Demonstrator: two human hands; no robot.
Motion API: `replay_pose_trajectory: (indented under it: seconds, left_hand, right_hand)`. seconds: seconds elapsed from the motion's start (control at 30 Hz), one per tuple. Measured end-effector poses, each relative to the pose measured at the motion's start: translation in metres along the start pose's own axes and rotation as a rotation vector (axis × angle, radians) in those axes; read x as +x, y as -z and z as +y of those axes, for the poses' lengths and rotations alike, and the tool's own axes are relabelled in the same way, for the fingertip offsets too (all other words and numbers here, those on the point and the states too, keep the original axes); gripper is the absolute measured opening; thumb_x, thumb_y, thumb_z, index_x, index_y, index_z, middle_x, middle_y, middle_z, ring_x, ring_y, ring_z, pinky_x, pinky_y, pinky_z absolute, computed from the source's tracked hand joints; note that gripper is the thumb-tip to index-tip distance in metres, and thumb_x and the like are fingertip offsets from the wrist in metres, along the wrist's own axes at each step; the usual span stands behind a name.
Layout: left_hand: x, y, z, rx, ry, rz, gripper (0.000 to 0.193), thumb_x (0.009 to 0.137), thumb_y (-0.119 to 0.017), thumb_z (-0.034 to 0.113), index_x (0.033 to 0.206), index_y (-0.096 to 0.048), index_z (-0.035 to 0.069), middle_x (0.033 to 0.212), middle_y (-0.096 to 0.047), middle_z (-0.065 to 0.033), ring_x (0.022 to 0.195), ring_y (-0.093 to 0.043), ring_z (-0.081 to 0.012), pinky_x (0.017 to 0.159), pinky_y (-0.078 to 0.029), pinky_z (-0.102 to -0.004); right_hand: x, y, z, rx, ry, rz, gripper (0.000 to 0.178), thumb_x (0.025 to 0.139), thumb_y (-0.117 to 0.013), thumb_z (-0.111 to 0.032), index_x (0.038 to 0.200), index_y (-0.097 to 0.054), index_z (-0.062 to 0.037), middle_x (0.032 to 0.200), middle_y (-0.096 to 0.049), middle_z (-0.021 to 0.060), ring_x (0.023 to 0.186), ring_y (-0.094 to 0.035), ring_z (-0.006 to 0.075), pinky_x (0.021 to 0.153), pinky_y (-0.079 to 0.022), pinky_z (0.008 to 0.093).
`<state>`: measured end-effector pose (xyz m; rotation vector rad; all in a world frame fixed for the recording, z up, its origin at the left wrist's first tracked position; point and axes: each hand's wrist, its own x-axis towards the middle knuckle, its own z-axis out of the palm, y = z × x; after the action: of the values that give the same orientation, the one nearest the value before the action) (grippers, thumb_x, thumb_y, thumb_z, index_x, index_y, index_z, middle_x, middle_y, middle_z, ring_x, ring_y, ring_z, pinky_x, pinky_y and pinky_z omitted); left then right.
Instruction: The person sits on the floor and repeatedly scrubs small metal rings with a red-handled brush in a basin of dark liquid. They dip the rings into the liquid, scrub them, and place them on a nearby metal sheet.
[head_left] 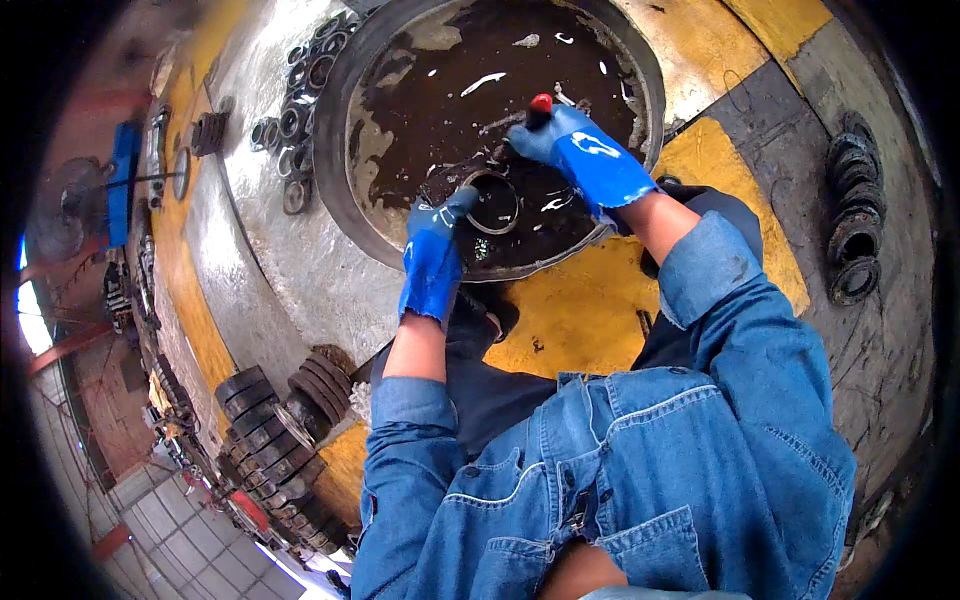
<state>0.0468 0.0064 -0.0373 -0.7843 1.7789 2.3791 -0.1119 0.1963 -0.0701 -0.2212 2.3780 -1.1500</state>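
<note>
A wide round metal basin (335, 150) of dark brown liquid (440, 100) stands in front of me. In a blue glove, my left hand (437, 228) grips a metal ring (515, 208) by its left side, thumb along the edge, just over the liquid. My right hand (562, 140), gloved the same way, is closed round a tool with a red handle end (541, 103). That hand is over the basin, up and right of the ring and apart from it. The tool's working end is hidden, so its kind does not show.
Several metal rings (292, 122) lie left of the basin. Blackened rings (855, 215) stand in a row at the far right. Stacks of dark round parts (265, 415) stand at the lower left. Yellow floor plate (570, 315) shows between my legs.
</note>
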Motion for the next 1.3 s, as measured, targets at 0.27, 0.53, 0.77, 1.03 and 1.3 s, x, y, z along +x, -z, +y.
replay_pose_trajectory:
  seconds: [0.27, 0.53, 0.77, 1.03, 1.3]
  left_hand:
    - [-0.019, -0.006, 0.022, 0.023, 0.049, 0.123, 0.065, 0.108, -0.054, 0.056, 0.126, -0.071, -0.004, 0.115, -0.073, -0.0077, 0.101, -0.062, -0.0169, 0.091, -0.052, -0.0323]
    - [0.004, 0.032, -0.007, 0.424, -0.11, 0.069, 0.057, 0.114, -0.045, 0.044, 0.147, -0.057, -0.001, 0.14, -0.065, -0.0099, 0.123, -0.06, -0.019, 0.109, -0.045, -0.0327]
    - [-0.014, 0.007, 0.013, 0.001, -0.026, 0.108, 0.058, 0.112, -0.049, 0.044, 0.152, -0.053, 0.001, 0.146, -0.062, -0.0099, 0.128, -0.059, -0.0215, 0.114, -0.044, -0.035]
    - [0.051, 0.054, -0.024, 0.308, -0.065, 0.26, 0.059, 0.107, -0.059, 0.045, 0.149, -0.057, 0.003, 0.149, -0.061, -0.0112, 0.134, -0.058, -0.0251, 0.115, -0.045, -0.0425]
    - [0.037, 0.012, 0.018, -0.391, -0.136, 0.21, 0.056, 0.105, -0.055, 0.047, 0.14, -0.063, 0.004, 0.132, -0.071, -0.016, 0.113, -0.071, -0.0354, 0.099, -0.06, -0.0552]
  right_hand:
    - [-0.049, -0.03, -0.051, -0.016, 0.555, 0.006, 0.024, 0.094, -0.072, -0.033, 0.108, -0.08, -0.0158, 0.101, -0.078, 0.0116, 0.094, -0.076, 0.0309, 0.083, -0.06, 0.0399]
    - [-0.104, -0.016, -0.028, -0.236, 0.845, -0.358, 0.021, 0.09, -0.075, -0.031, 0.101, -0.077, -0.0136, 0.095, -0.075, 0.0173, 0.089, -0.071, 0.0412, 0.078, -0.058, 0.0488]
    - [-0.085, 0.033, -0.011, 0.024, 0.143, -0.459, 0.025, 0.096, -0.073, -0.029, 0.106, -0.079, -0.0072, 0.081, -0.076, 0.0073, 0.072, -0.07, 0.0143, 0.072, -0.057, 0.0307]
    - [-0.027, 0.031, 0.003, 0.591, 0.123, -0.149, 0.044, 0.094, -0.073, -0.045, 0.115, -0.078, -0.0065, 0.094, -0.075, 0.0056, 0.086, -0.068, 0.0148, 0.08, -0.053, 0.0329]
    - [-0.053, 0.021, -0.013, 1.024, 0.151, -0.093, 0.035, 0.103, -0.063, -0.039, 0.113, -0.077, -0.0089, 0.098, -0.073, 0.0002, 0.086, -0.063, 0.0091, 0.078, -0.049, 0.0281]
